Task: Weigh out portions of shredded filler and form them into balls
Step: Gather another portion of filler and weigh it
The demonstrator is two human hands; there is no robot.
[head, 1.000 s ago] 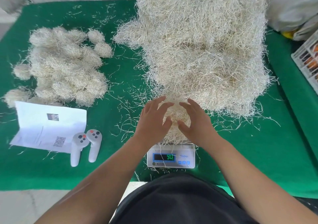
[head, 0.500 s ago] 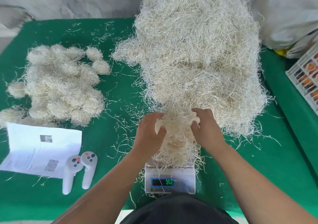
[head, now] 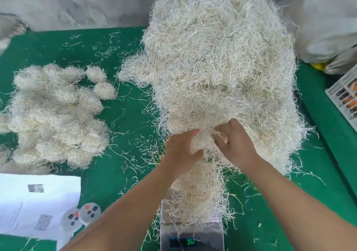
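A big heap of pale shredded filler (head: 218,67) covers the middle and right of the green table. At its near edge, my left hand (head: 181,150) and my right hand (head: 233,144) both grip one clump of filler (head: 202,144), fingers curled into it. Just below the hands a portion of filler (head: 195,194) lies piled on a small digital scale (head: 191,235), whose green display is lit. A pile of formed filler balls (head: 56,119) lies at the left.
A white printed sheet (head: 36,206) and two pale handheld controllers (head: 81,216) lie at the near left. A white bag (head: 332,23) and a plastic crate (head: 345,98) stand at the right. Loose strands litter the green cloth (head: 127,154).
Both hands have risen off the portion on the scale to the heap's near edge and closed on a clump. The camera has tilted, shifting the scene down.
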